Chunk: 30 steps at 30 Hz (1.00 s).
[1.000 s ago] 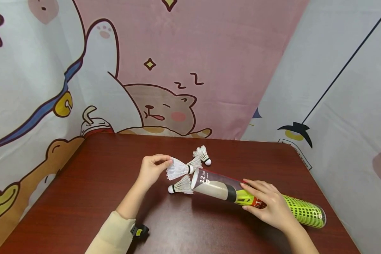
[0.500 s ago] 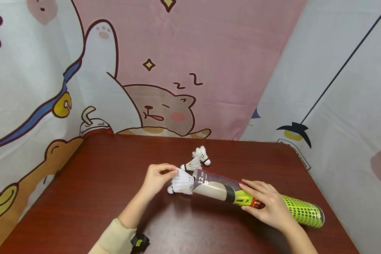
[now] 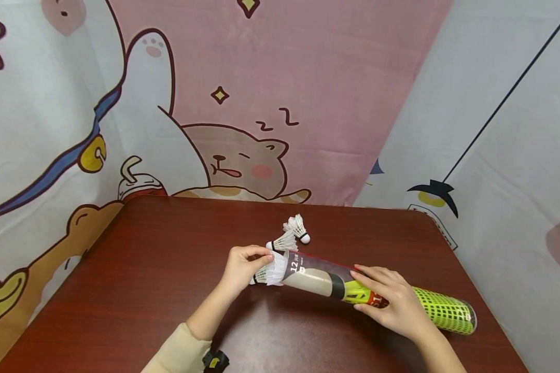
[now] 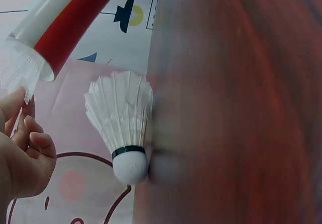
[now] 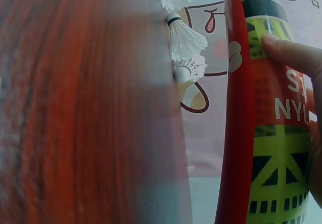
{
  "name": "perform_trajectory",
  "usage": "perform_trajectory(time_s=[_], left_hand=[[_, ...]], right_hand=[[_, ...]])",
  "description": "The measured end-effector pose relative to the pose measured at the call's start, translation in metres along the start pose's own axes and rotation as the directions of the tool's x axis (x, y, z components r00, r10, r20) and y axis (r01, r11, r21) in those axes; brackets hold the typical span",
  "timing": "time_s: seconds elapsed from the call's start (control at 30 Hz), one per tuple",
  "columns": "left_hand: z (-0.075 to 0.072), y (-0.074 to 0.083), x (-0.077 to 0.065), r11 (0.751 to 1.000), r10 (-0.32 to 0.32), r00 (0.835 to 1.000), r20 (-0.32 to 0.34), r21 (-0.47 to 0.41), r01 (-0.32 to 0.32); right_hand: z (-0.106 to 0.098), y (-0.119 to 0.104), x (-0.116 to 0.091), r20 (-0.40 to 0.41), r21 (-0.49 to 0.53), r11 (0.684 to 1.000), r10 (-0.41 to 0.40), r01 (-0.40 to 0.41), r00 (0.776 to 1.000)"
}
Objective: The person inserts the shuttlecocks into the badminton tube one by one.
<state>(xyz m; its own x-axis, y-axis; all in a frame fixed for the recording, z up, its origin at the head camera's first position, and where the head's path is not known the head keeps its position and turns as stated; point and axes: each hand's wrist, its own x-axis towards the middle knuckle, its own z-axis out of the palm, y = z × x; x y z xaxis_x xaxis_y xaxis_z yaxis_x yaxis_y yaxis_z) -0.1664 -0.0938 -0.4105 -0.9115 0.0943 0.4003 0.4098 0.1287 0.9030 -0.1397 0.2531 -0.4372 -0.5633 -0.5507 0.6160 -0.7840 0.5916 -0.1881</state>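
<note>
My left hand (image 3: 243,267) pinches the skirt rim of a white shuttlecock (image 3: 276,269). The cork end of that shuttlecock is hidden inside the mouth of a long shuttlecock tube (image 3: 313,280), and its skirt sticks out. In the left wrist view, thumb and finger hold the skirt edge (image 4: 22,70) right at the tube's opening. My right hand (image 3: 392,298) grips the tube around its middle, thumb on the near side and fingers over the top. The tube has a grey, green and red printed wrap and tilts down to the right. In the right wrist view, a thumb or finger presses the printed wall (image 5: 266,98).
Behind the tube's mouth, one shuttlecock (image 3: 283,241) lies with its cork to the left. Another shuttlecock (image 3: 297,228) is just beyond it. A further shuttlecock (image 3: 260,277) lies partly hidden behind the left hand. All are on a dark red-brown table (image 3: 168,269) before a cartoon cloth backdrop.
My left hand has moved right and slightly down, taking the shuttlecock cork-first into the tube's mouth. The right hand and the tube have stayed almost still.
</note>
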Motion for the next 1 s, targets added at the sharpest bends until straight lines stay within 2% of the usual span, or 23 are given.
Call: perform_trajectory(time_s=[0.2,0.33,0.5,0.83,1.0], left_hand=[[0.010,0.002,-0.002,0.999,-0.003,1.000,-0.011,-0.034,0.002],[0.014,0.003,-0.004,0.999,0.013,1.000,-0.010,-0.035,-0.014],[0.018,0.004,-0.005,0.999,0.002,1.000,-0.014,-0.048,-0.002],[0.035,0.008,-0.009,1.000,0.001,0.999,0.053,-0.007,-0.001],[0.038,0.007,-0.009,1.000,0.012,0.998,0.060,-0.028,-0.010]], right_hand=[[0.001,0.000,-0.001,0.023,0.001,1.000,0.024,-0.024,0.999],[0.001,0.001,-0.001,0.008,0.004,1.000,0.010,-0.010,1.000],[0.001,0.001,-0.001,-0.032,0.007,1.000,-0.031,0.031,0.999],[0.000,-0.001,0.000,-0.043,0.013,0.999,-0.044,0.044,0.998],[0.002,-0.001,0.000,-0.044,0.024,0.999,-0.045,0.046,0.998]])
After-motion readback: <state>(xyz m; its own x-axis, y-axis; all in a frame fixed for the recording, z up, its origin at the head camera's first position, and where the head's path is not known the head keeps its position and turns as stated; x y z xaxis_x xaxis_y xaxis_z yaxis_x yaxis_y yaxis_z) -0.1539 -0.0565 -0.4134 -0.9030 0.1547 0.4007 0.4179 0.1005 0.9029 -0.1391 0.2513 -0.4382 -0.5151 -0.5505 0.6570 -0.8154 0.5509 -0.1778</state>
